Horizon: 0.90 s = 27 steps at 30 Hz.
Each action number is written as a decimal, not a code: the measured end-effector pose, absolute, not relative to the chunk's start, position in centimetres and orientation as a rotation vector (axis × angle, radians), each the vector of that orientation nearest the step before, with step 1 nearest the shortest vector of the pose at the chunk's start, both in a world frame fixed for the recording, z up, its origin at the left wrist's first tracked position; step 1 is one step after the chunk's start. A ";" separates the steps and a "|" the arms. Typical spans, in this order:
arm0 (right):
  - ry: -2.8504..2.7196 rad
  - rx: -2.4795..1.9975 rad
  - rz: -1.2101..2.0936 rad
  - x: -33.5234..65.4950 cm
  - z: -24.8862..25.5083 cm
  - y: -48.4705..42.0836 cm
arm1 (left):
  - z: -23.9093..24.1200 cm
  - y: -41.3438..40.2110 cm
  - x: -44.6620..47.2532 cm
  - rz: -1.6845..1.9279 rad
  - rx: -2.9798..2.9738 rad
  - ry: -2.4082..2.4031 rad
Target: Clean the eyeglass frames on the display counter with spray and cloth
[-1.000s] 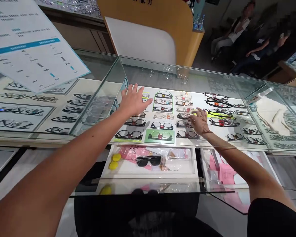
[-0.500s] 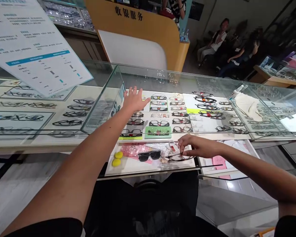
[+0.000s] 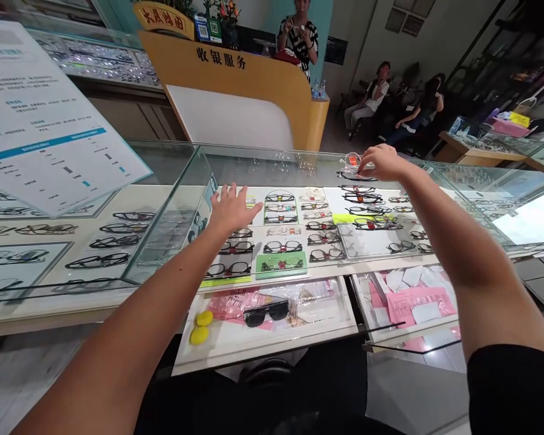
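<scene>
My left hand lies with fingers spread over the glass display case, above the left side of the rows of eyeglasses. Over the far right part of the case, my right hand pinches a dark-framed pair of eyeglasses. A clear piece with an orange tag shows beside its fingertips. Below it, several dark eyeglasses lie in a column. A green box with a pair of eyeglasses on it sits near the case's front edge.
An open drawer below holds black sunglasses, yellow oval cases and pink packets. A second drawer contains pink and white papers. A printed sheet stands at left. Behind are a counter and several people.
My right hand has lifted the eyeglasses from the drawer and carried them up and away, over the far part of the case. The left hand stays spread at the case; the view has shifted.
</scene>
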State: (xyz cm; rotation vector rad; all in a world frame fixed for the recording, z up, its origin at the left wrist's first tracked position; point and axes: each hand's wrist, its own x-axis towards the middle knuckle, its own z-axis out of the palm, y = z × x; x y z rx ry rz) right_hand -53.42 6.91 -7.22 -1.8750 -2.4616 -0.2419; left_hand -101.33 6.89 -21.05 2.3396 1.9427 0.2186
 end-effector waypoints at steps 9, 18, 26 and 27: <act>-2.343 -2.237 -0.200 -50.3 -13.5 12.8 | -21.0 6.7 -101.5 0.187 2.341 1.946; -2.289 -2.245 -0.105 -49.1 -14.9 13.9 | -21.0 6.8 -101.6 0.171 2.331 1.948; -2.069 -2.240 -0.192 -49.5 -14.5 14.4 | -21.0 6.7 -101.5 0.195 2.331 1.952; -2.018 -2.230 -0.194 -49.9 -14.5 14.6 | -21.0 6.7 -101.5 0.193 2.329 1.951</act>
